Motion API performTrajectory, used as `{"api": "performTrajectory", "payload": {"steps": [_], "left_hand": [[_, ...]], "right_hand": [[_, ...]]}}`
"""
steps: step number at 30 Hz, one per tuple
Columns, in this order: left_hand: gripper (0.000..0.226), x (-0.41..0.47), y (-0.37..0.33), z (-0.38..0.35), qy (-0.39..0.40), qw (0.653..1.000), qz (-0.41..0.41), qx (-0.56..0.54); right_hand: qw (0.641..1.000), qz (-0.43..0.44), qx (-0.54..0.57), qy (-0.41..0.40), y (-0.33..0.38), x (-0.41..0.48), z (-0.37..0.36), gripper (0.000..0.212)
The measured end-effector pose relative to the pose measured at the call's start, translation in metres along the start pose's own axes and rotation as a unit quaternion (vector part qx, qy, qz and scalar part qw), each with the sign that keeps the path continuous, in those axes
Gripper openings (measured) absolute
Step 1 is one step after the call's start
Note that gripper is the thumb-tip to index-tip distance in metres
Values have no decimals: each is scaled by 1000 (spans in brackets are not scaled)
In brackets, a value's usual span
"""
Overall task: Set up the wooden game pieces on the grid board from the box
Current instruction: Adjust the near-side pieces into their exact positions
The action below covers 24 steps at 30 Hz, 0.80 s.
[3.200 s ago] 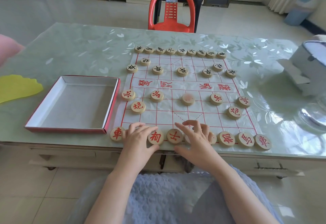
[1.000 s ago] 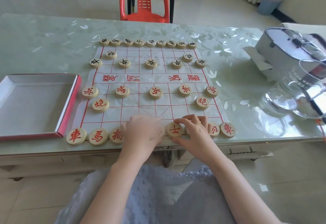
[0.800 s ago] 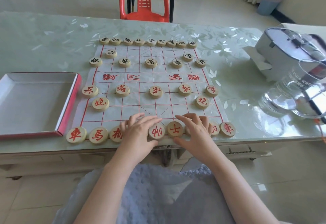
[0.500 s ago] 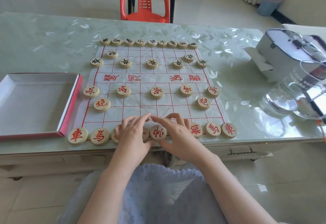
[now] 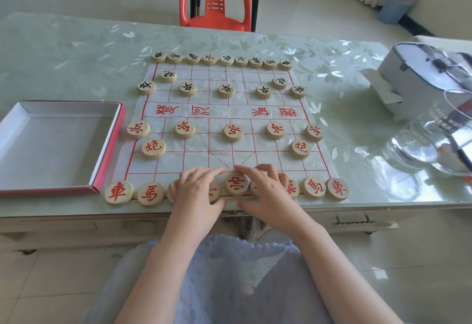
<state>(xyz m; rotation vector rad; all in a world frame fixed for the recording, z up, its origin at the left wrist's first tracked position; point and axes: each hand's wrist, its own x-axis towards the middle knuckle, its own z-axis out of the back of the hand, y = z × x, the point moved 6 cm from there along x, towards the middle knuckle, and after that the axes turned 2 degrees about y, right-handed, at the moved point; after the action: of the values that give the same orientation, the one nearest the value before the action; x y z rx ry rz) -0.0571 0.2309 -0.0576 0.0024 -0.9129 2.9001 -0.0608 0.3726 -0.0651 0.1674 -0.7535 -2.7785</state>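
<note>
A white grid board (image 5: 224,114) with red lines lies on the glass-topped table. Round wooden pieces with black characters (image 5: 226,90) fill the far rows; pieces with red characters (image 5: 233,132) fill the near rows. In the nearest row my left hand (image 5: 196,188) and my right hand (image 5: 267,189) rest on either side of the centre piece (image 5: 237,184). Their fingers are fairly straight, with fingertips meeting just beyond that piece. Each hand covers neighbouring pieces in the row. The red-edged box (image 5: 108,145) sits left of the board, with nothing inside.
A white appliance (image 5: 424,78) and a clear glass jug (image 5: 439,140) stand at the right of the table. A red plastic chair (image 5: 215,4) is behind the far edge. The near table edge (image 5: 76,212) runs just below the nearest row.
My right hand slid left from the right-side pieces to the centre piece, uncovering two pieces there. My left hand drew back slightly, showing the centre piece's red character.
</note>
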Motion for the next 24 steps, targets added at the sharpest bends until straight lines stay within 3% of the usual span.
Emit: {"api": "performTrajectory", "payload": {"steps": [8,13,19,24], "left_hand": [[54,-3,16,4,-9,999,29,29],[50,-3,17,6,-6,998,43,39],[49,-3,15,8,-5,998,48,44],[51,-4,15,8,0,998,46,43]], "right_hand": [[999,8,-42,-14,5,4,0,65],[999,-3,-40,-6,3,5,-4,51],[998,-31,-41,-26,1,6,-1,69],[998,-33,-44,-13,-2,2,-2,57]]}}
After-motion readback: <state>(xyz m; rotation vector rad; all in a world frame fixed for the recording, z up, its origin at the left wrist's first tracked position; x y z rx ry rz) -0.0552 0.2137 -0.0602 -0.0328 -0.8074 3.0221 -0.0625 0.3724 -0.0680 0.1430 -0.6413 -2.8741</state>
